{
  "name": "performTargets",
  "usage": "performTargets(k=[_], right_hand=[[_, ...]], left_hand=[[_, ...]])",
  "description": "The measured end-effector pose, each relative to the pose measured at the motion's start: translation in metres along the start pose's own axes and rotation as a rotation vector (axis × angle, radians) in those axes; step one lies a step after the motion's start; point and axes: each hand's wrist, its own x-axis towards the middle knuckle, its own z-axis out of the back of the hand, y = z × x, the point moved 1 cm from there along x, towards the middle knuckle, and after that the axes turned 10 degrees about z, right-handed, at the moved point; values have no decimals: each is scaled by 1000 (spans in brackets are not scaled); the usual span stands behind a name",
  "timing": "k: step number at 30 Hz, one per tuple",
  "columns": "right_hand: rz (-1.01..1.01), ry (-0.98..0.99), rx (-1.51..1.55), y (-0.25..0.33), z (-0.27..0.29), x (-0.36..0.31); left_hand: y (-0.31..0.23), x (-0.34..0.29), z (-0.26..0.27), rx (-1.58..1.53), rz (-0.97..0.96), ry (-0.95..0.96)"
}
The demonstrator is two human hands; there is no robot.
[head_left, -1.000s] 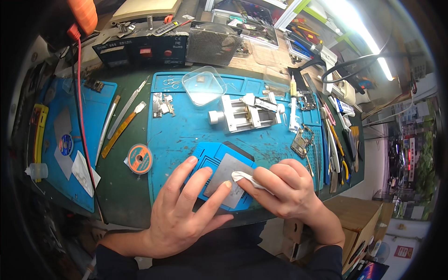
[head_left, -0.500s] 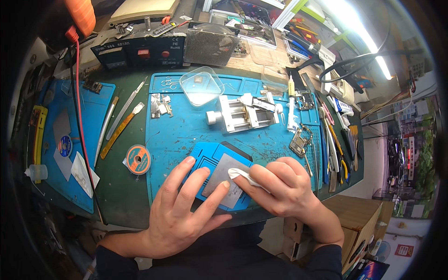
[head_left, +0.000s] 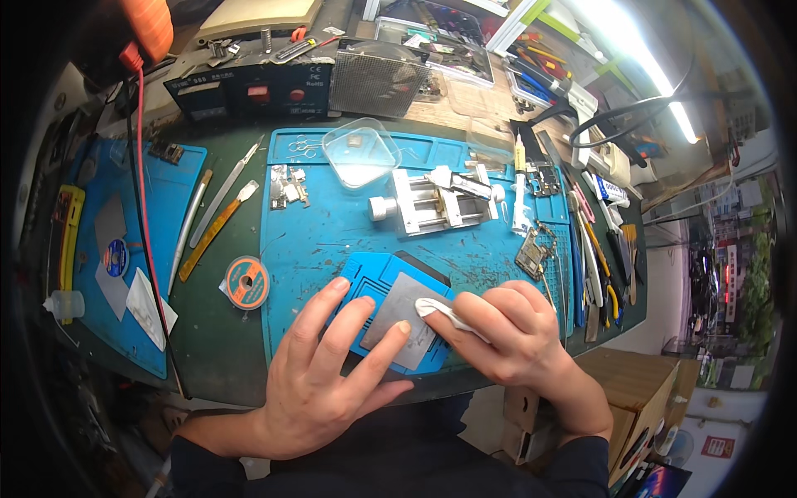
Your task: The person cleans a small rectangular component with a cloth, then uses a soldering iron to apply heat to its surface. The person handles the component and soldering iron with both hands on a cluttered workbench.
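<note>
Holding a folded white wipe (head_left: 452, 315) in our R hand (head_left: 510, 336), fingers curled & closed on it, wipe end at index tip over the R part of the grey plate (head_left: 392, 303). Our L hand (head_left: 332, 382): fingers spread wide, nothing gripped, index tip on same plate. Plate lies at an angle on the blue holder (head_left: 359, 270), mid-front of the main mat (head_left: 311, 228), near bench (head_left: 216, 365) front edge.

Next out: orange spool (head_left: 248, 283) just off mat's L edge, on bench; white sheet (head_left: 148, 309) twd R front of the L mat (head_left: 158, 241). Circuit board (head_left: 531, 253) near main mat's R edge. Amber-handled tool (head_left: 212, 236) on bench btwn the 2 mats.

Mat rear half: metal clamp (head_left: 432, 217) R of ctr, syringe (head_left: 520, 195) to its R, small metal parts (head_left: 287, 188) by L edge. Clear tray (head_left: 363, 170) at rear edge.

Behind mat, bench rear: blk box w/ red switch (head_left: 228, 95), mesh-front unit (head_left: 378, 83) to its R.
</note>
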Motion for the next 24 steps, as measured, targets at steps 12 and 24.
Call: performTargets(k=[12, 24], right_hand=[[4, -19, 5, 0, 2, -3], [-52, -108, 67, -1, -3, -4]], left_hand=[[-1, -1, -1, 5, -8, 2], [-3, 3, 2, 116, -110, 23]])
